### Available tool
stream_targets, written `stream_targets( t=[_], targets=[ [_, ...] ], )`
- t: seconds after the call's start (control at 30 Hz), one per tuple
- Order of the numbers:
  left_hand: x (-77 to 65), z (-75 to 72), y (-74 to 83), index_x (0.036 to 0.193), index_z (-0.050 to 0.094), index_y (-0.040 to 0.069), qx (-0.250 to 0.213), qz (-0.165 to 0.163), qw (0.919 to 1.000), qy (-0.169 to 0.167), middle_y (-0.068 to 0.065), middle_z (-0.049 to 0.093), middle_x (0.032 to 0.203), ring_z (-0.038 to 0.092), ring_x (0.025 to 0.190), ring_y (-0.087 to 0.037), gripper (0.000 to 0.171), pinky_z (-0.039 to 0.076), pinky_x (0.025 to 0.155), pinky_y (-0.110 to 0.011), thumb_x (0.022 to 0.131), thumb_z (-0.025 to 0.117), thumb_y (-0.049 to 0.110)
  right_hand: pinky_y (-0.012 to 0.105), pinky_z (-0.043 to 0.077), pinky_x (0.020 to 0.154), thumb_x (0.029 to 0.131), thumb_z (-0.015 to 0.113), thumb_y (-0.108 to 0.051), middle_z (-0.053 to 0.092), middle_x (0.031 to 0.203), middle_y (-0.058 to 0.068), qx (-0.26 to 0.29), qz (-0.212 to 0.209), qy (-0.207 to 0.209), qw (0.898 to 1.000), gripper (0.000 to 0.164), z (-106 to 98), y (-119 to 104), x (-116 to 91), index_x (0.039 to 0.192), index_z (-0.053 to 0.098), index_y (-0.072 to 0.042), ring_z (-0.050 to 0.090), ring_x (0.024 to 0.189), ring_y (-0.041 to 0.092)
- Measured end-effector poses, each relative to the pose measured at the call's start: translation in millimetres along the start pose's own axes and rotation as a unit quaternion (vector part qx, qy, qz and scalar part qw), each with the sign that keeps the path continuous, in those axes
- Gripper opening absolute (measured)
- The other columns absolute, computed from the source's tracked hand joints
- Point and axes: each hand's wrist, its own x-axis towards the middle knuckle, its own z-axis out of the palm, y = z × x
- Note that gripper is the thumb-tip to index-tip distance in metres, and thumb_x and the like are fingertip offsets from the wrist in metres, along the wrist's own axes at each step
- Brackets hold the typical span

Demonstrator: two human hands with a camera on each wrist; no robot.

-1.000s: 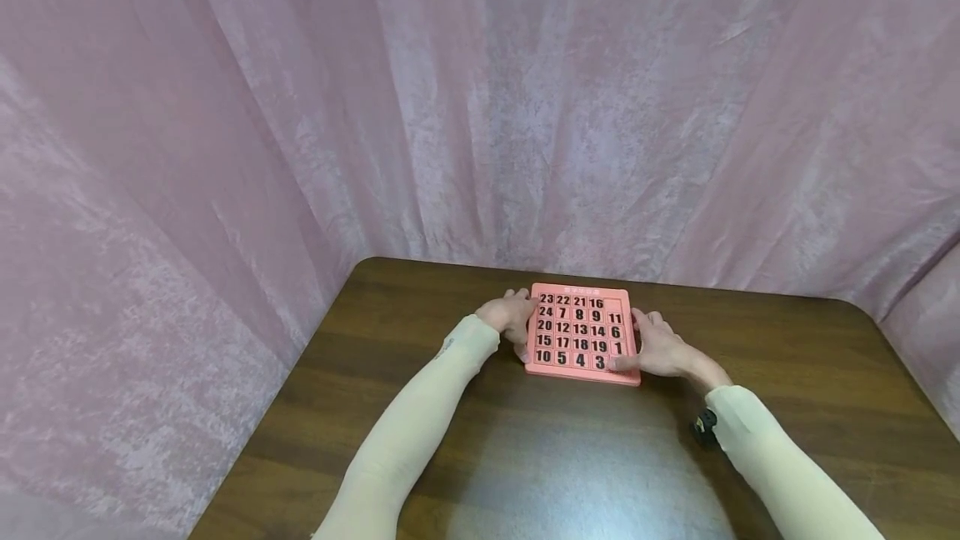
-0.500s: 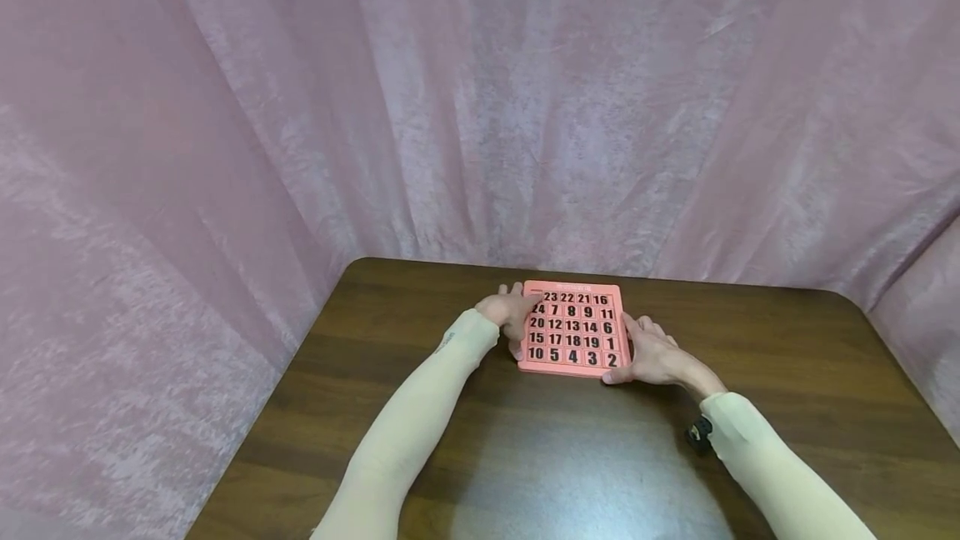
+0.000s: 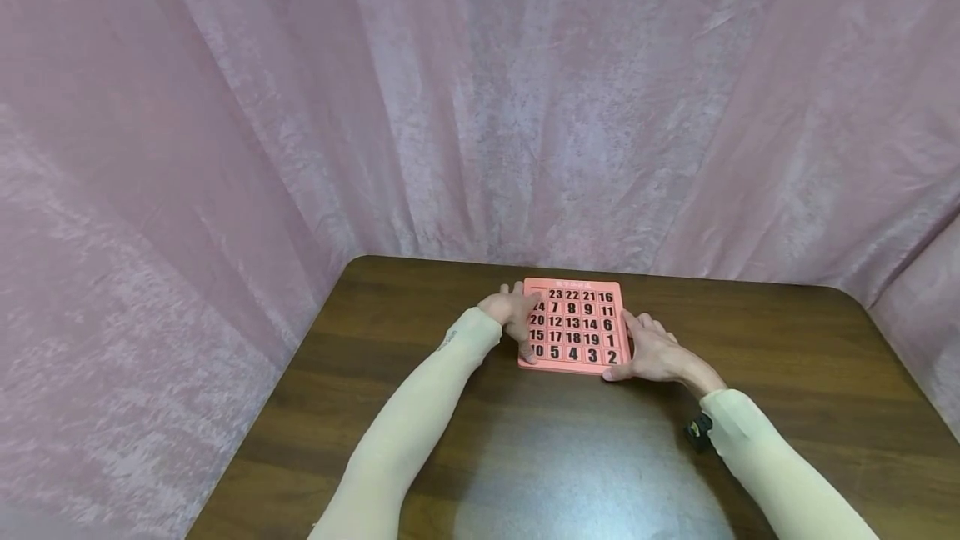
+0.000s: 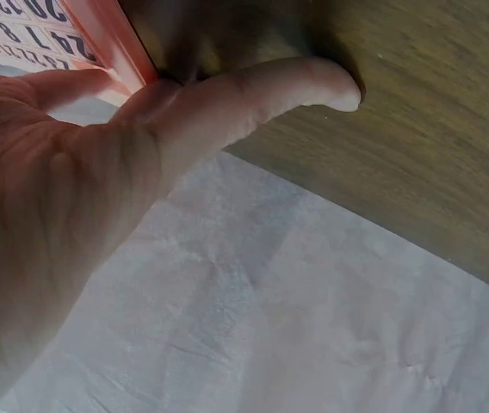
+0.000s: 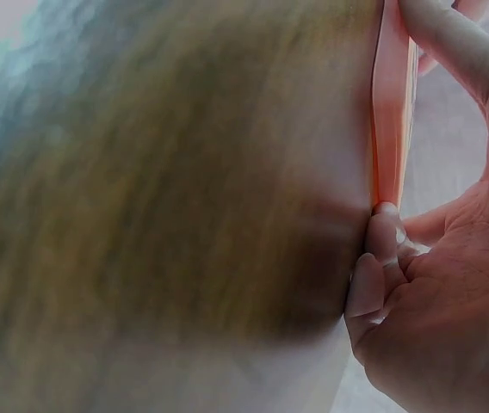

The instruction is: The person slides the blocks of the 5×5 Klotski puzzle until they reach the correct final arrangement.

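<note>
In the head view, found the pink number puzzle [image 3: 573, 322] flat on the brown table [image 3: 322, 390], near the far edge, toward four o'clock from centre. Noted the left hand [image 3: 514, 319] at the puzzle's nine o'clock side, fingers relaxed and gripping nothing, forefinger over the eleven o'clock corner by the empty slot [image 3: 542, 291], thumb at seven o'clock. Noted the right hand [image 3: 651, 354] at three o'clock, thumb at the five o'clock corner. Judged the step as sliding tiles; judged the next move as calling for tile 23 [image 3: 556, 294] or tile 24 [image 3: 541, 307] pushed into the slot, with the puzzle steadied. In the left wrist view, saw one digit stretched toward one o'clock, another reaching onto the puzzle; could not tell pressing from mere touching. In the right wrist view, saw the puzzle's edge grasped between thumb, toward one o'clock, and curled fingers, toward four.
</note>
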Motion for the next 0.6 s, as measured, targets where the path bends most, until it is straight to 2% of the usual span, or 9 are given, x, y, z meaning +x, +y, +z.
stream_targets(
  t=[0.13,0.23,0.6],
  targets=[
    [-2.3,3.4,1.1,0.176,0.022,0.016,0.007,0.004,0.9998,0.02,-0.017,0.025,0.175,0.034,0.152,-0.035,0.136,0.049,0.121,-0.048,0.073,0.098,0.06,0.059,0.045,0.098,0.073,0.096,-0.056,0.054,0.136,0.031,-0.001,0.002,-0.002,1.0,0.137,0.8,0.4,1.0,0.168,0.022,0.011,0.053,0.126,0.045],
    [-3.6,5.9,1.1,0.174,0.024,0.012,0.009,0.005,0.9994,0.033,-0.017,0.028,0.174,0.037,0.148,-0.033,0.134,0.05,0.121,-0.047,0.073,0.098,0.061,0.061,0.045,0.1,0.073,0.096,-0.057,0.054,0.138,0.032,0.0,0.005,-0.006,1.0,0.138,1.7,0.9,0.8,0.167,0.022,0.011,0.052,0.128,0.046],
    [-4.9,7.6,-0.8,0.17,0.036,0.009,-0.001,0.007,0.9984,0.057,-0.015,0.035,0.17,0.042,0.142,-0.031,0.115,0.05,0.12,-0.044,0.082,0.093,0.057,0.06,0.045,0.1,0.073,0.096,-0.057,0.054,0.137,0.03,0.002,0.003,-0.005,1.0,0.138,0.9,0.9,-0.5,0.167,0.022,0.012,0.052,0.128,0.045]
  ],
)
